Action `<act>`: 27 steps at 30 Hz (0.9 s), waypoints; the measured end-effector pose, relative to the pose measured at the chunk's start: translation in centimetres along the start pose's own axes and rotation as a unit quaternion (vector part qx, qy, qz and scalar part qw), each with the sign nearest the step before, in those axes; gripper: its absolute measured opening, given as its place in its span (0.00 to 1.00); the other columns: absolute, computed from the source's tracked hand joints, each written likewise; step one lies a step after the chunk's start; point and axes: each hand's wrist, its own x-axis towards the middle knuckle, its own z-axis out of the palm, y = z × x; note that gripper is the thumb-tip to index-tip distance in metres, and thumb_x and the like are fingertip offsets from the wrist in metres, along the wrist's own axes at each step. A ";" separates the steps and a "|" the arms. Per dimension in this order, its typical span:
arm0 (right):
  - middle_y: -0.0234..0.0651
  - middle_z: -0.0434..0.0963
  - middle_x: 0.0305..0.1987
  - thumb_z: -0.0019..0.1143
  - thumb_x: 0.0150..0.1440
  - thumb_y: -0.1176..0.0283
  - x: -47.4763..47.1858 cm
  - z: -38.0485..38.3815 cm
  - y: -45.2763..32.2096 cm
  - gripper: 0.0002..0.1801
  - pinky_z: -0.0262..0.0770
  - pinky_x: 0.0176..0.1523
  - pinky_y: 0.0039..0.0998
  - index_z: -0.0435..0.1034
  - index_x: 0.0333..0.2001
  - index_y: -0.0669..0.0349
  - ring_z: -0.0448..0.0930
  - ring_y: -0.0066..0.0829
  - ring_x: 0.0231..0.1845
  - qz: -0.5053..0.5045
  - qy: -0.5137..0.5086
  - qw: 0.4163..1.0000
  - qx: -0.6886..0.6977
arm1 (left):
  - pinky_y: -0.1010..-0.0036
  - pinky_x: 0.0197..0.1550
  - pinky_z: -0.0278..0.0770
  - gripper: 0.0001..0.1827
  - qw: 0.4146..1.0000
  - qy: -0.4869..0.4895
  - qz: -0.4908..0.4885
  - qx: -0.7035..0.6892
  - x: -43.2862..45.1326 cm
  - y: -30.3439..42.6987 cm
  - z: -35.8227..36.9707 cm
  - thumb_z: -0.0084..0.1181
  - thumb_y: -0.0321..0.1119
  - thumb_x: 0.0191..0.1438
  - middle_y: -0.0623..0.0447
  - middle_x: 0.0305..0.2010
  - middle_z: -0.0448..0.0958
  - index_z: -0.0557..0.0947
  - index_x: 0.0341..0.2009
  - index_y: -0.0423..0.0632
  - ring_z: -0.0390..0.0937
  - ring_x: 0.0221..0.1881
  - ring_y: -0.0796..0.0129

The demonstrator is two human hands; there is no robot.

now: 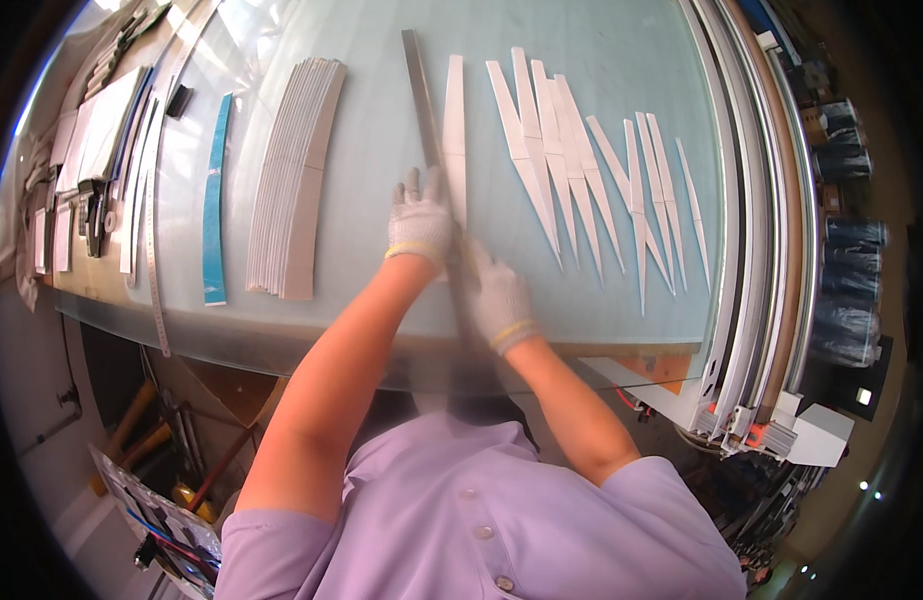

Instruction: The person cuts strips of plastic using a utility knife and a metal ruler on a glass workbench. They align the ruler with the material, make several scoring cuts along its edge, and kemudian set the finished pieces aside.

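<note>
A long metal straightedge (421,97) lies aslant on the glass-like tabletop (386,322), its near end blurred. My left hand (420,217), in a white knit glove, holds it near the middle, with the fingers spread along its left side. Just right of the straightedge is my gloved right hand (499,296), its fingers curled and blurred; whether something is inside them is hidden. Partly under the straightedge and close to both hands lies a white tapered strip (454,127) with a line across it.
Left of my hands are a stack of white strips (289,187) and a blue strip (216,202). Several pointed white pieces (555,157) fan out to the right. A long ruler (153,225) overhangs the front edge. Metal rails (754,187) bound the right side.
</note>
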 end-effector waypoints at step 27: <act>0.55 0.81 0.41 0.44 0.61 0.74 10.9 -2.2 -3.3 0.27 0.78 0.50 0.52 0.63 0.65 0.51 0.82 0.58 0.46 0.019 -0.024 0.999 -0.020 | 0.51 0.76 0.51 0.64 1.000 0.005 -0.008 0.017 0.0 -0.3 0.5 0.77 0.51 0.38 0.47 0.79 0.48 0.55 0.74 0.42 0.49 0.77 0.44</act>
